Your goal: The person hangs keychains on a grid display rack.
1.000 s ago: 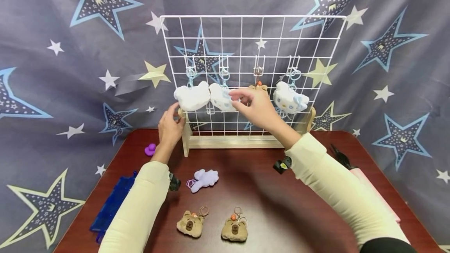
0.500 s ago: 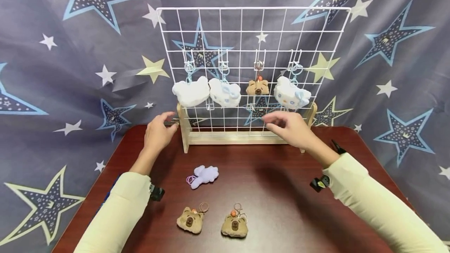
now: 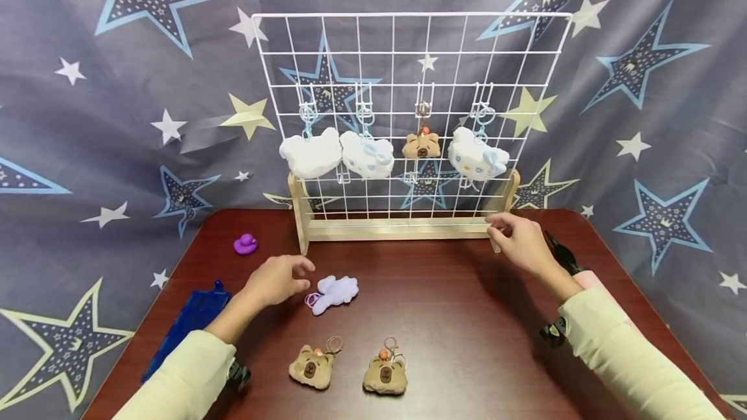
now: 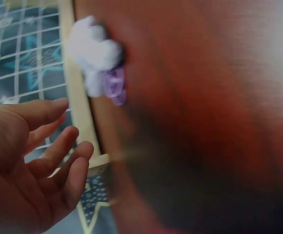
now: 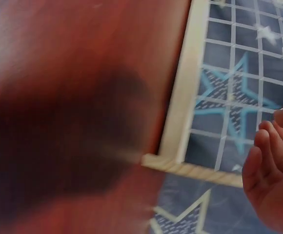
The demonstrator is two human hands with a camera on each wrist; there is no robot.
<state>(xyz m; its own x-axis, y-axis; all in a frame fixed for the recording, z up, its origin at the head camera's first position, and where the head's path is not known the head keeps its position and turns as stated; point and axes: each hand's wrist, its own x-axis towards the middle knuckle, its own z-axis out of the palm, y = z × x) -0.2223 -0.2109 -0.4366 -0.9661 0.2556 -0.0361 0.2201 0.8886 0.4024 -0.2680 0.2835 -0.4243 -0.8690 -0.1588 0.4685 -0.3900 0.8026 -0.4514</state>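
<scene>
My left hand (image 3: pixel 277 280) hovers over the table, fingers loosely bent and holding nothing. Just right of its fingertips lies a lavender plush keychain (image 3: pixel 334 293) with a purple coil, blurred in the left wrist view. My right hand (image 3: pixel 521 238) is in the air by the right foot of the white wire grid rack (image 3: pixel 393 229), with nothing in it. From the rack's hooks hang a white plush seen from behind (image 3: pixel 312 154), two white kitty plush keychains (image 3: pixel 366 155) with blue bows, and a small brown capybara keychain (image 3: pixel 421 145). Two more capybara keychains (image 3: pixel 311 368) lie at the table's front.
A purple rubber duck (image 3: pixel 246 244) sits at the table's back left. Left of my forearm is a dark blue pouch (image 3: pixel 189 326). On the right, a black object (image 3: pixel 563 253) and a pink item lie partly behind my right arm. A star-patterned curtain (image 3: pixel 134 115) hangs behind.
My right hand has moved from the hanging plushes down and right. My left hand has left the rack's left post and come down towards the lavender plush. The hanging keychains stay in place.
</scene>
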